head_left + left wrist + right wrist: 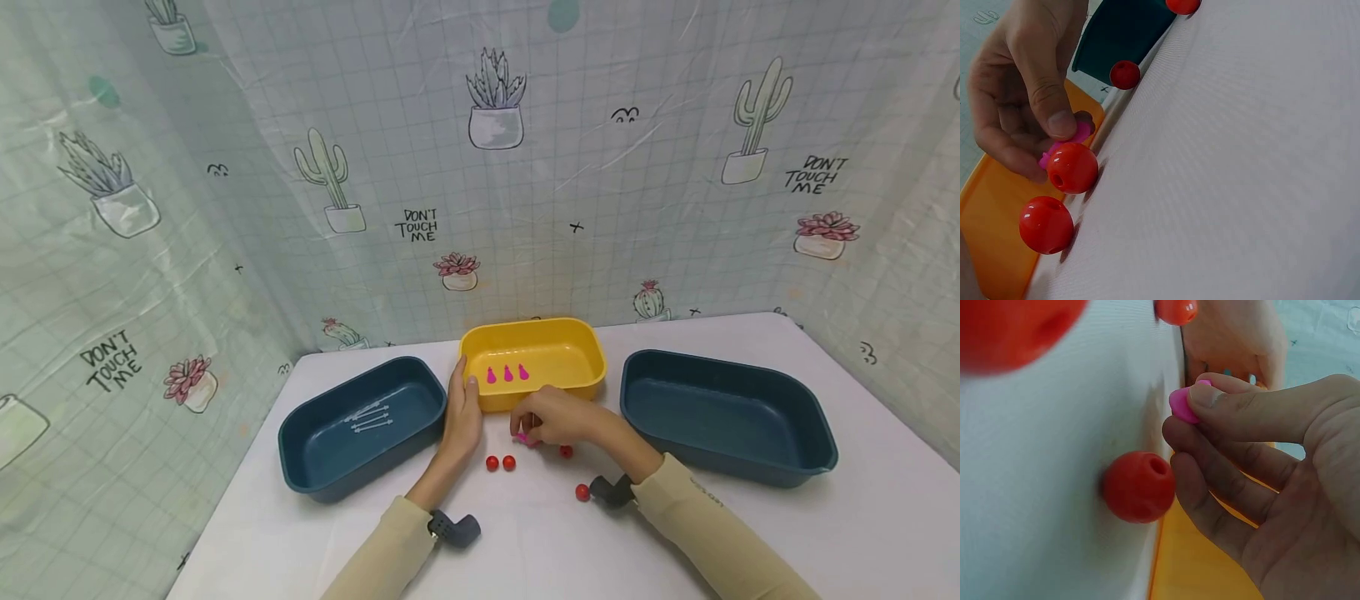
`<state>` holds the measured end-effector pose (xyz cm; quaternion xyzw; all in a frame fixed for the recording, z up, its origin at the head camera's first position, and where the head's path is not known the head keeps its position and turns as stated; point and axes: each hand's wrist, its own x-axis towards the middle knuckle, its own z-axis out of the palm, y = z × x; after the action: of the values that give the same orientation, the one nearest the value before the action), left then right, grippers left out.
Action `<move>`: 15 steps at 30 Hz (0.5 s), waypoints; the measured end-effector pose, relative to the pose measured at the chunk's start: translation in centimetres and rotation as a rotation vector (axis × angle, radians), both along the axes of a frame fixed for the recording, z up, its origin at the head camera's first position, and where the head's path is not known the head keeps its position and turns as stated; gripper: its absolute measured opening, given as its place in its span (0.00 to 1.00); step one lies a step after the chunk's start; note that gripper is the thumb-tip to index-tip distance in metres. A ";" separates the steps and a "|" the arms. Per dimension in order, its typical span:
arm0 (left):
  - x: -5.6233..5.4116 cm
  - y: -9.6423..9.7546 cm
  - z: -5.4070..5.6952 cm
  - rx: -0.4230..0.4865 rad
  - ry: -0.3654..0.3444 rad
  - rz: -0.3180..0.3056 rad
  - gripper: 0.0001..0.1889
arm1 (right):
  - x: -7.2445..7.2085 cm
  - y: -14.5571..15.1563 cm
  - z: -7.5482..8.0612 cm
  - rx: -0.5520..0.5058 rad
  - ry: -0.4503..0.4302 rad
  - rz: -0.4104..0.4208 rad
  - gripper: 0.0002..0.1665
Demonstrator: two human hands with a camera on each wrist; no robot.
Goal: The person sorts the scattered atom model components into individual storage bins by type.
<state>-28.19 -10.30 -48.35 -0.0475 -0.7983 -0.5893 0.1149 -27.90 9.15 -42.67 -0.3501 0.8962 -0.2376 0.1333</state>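
My right hand (555,414) pinches a small pink bulb-shaped piece (1184,404) between thumb and fingertips, low over the table in front of the yellow bin (480,402). Similar pink pieces (507,373) lie in a row inside that bin. Against the bin's left end rests my left hand (462,421), its fingers straight along the outside. Red beads (1047,225) with holes lie between and near the hands. One red bead (1139,487) sits close beside the right fingertips in the right wrist view.
A dark teal bin (300,483) with several thin white sticks (371,417) stands at the left. Another dark teal bin (813,467) stands at the right. A patterned sheet (525,208) hangs behind the white table (525,550). One bead (582,492) lies by the right wrist camera (611,492).
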 end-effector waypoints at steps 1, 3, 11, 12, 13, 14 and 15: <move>0.0 0.0 0.0 0.001 -0.002 0.000 0.29 | 0.0 0.0 0.0 -0.003 -0.002 -0.001 0.07; 0.1 0.0 -0.1 0.001 -0.008 0.003 0.29 | 0.1 0.1 0.2 -0.012 -0.009 -0.004 0.07; 0.2 0.0 -0.1 0.002 -0.013 0.001 0.30 | 0.2 0.5 1.0 -0.049 -0.013 -0.027 0.08; 0.2 0.0 0.0 0.001 -0.012 -0.001 0.30 | 0.2 0.5 1.1 -0.053 -0.009 -0.029 0.09; 0.2 0.0 0.0 0.001 -0.013 -0.002 0.30 | 0.2 0.5 1.2 -0.059 -0.005 -0.032 0.09; 0.2 0.0 0.0 0.000 -0.013 -0.002 0.30 | 0.3 0.6 1.3 -0.062 0.000 -0.034 0.09; 0.2 0.0 0.1 -0.002 -0.013 -0.001 0.30 | 0.3 0.6 1.5 -0.066 0.006 -0.034 0.09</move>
<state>-28.02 -10.32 -48.29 -0.0440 -0.7995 -0.5890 0.1093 -27.62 9.76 -41.19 -0.3399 0.8940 -0.2684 0.1151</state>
